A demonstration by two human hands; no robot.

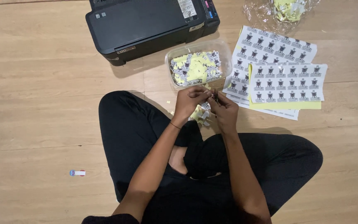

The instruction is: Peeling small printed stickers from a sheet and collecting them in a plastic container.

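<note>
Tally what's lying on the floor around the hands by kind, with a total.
Black printer: 1
Clear tub of cut stickers: 1
Printed sticker sheets: 2 on top, possibly more underneath
Clear plastic bag of yellow scraps: 1
Small blue, white and red item: 1
Total: 6 at least

A pale wooden plank floor [34, 74] fills the whole view, its long boards running left to right with thin dark seams between them. Soft, even light falls from above and throws only faint shadows. A black box-shaped desktop printer [146, 25] sits on the floor at the top edge. No walls or windows show.
</note>
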